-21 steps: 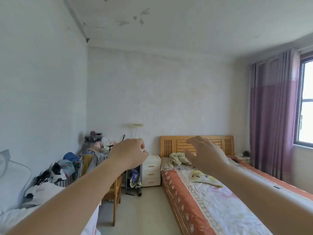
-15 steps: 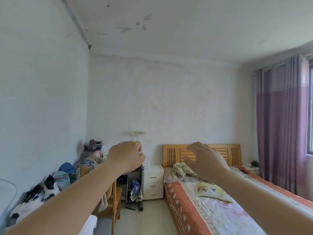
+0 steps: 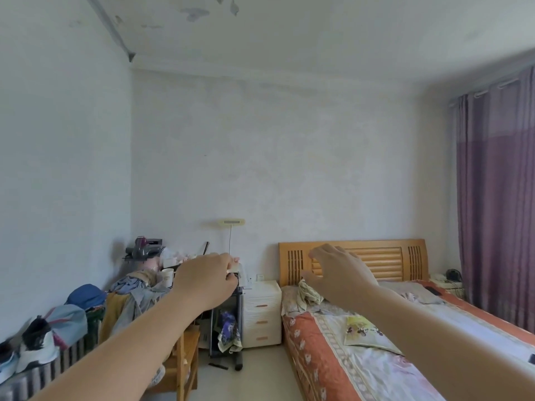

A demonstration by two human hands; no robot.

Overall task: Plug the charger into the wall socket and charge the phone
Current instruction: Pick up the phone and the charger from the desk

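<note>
My left hand (image 3: pixel 207 280) is stretched forward with its fingers pinched on a small white object (image 3: pixel 235 268), seemingly the charger, mostly hidden by the fingers. My right hand (image 3: pixel 337 274) is held out beside it, fingers spread and holding nothing. A white wall socket (image 3: pixel 260 276) sits low on the far wall, just above a white drawer unit (image 3: pixel 262 312), well beyond both hands. A dark flat object (image 3: pixel 433 290), possibly the phone, lies on the bed near the headboard.
A bed (image 3: pixel 327 363) with an orange patterned cover and wooden headboard (image 3: pixel 385 256) fills the right side. A cluttered desk (image 3: pixel 150 280), a wooden chair (image 3: pixel 185 351) and piled clothes line the left wall. Purple curtains (image 3: pixel 498 212) hang at right. A strip of floor (image 3: pixel 257 374) runs between.
The view has tilted upward, showing more ceiling and less window. Both hands stay stretched forward, the left still pinched and the right still spread.
</note>
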